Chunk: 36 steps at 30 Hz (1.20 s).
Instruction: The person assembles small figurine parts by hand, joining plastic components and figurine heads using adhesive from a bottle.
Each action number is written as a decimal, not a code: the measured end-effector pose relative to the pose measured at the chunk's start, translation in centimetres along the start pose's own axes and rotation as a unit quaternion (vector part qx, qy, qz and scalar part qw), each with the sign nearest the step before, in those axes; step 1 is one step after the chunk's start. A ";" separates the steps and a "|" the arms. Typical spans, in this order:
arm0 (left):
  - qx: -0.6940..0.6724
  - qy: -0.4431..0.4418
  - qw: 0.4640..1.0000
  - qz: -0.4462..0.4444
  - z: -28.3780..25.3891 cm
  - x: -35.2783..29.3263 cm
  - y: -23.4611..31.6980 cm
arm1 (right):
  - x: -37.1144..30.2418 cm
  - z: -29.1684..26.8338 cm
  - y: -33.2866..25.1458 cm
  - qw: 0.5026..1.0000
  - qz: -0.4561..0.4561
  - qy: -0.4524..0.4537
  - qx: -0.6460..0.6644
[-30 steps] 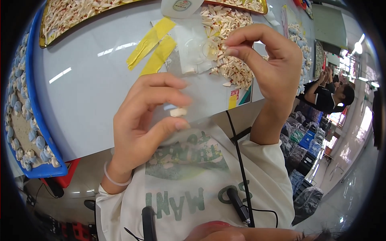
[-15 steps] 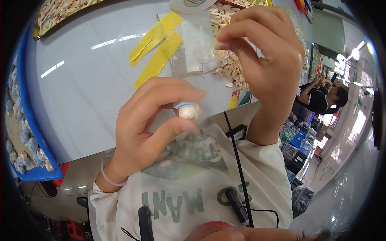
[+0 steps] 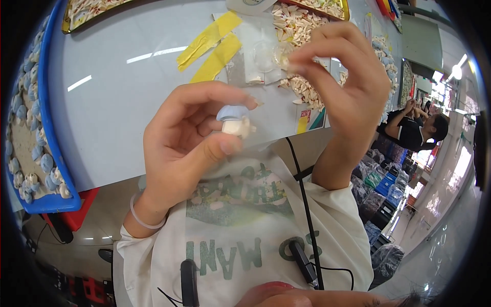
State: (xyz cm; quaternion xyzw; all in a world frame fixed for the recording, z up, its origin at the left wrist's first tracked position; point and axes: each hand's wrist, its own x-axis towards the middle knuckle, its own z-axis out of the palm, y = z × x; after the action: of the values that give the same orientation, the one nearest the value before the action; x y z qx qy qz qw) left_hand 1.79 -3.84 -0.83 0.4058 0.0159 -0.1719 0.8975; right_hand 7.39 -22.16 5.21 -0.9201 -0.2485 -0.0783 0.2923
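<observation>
My left hand (image 3: 179, 128) holds a small figurine head (image 3: 235, 120) between thumb and fingers, above the table's front edge. It has a pale blue cap on top and a cream lower part with small bumps at its right side. Farther right, my right hand (image 3: 353, 77) is raised with thumb and forefinger pinched together. Whatever lies in that pinch is too small to make out. Close by the fingertips are clear round shapes (image 3: 264, 56) over a white sheet, next to a heap of small cream pointed pieces (image 3: 302, 89).
A blue tray (image 3: 43, 123) with several blue-and-cream figurine heads stands at the left. Two yellow tape strips (image 3: 209, 41) cross the pale table (image 3: 112, 112). Gold-rimmed trays (image 3: 76, 28) of cream pieces lie at the back. Another person (image 3: 417, 125) sits at the far right.
The figurine head has tipped in my left hand, so more of its blue cap shows. My right hand has moved slightly right and toward me, still pinched.
</observation>
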 end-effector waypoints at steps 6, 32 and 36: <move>-0.039 -0.102 0.991 0.082 -0.3 -1.1 -1.3 | -3.5 0.7 -2.5 0.941 0.068 0.017 0.330; 0.148 -0.073 0.973 0.162 1.6 -4.5 -0.7 | -6.7 0.8 -4.6 0.901 0.107 0.030 0.420; 0.227 -0.085 0.946 0.214 1.5 -4.7 -0.6 | -6.7 0.7 -4.0 0.921 0.055 0.024 0.386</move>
State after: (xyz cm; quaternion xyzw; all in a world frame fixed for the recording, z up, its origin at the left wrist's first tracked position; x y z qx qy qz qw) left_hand -3.00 -3.91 0.50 0.5760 -0.1874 -0.0086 0.7956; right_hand -0.41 -21.72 4.65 -0.7462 -0.2009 0.0179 0.6344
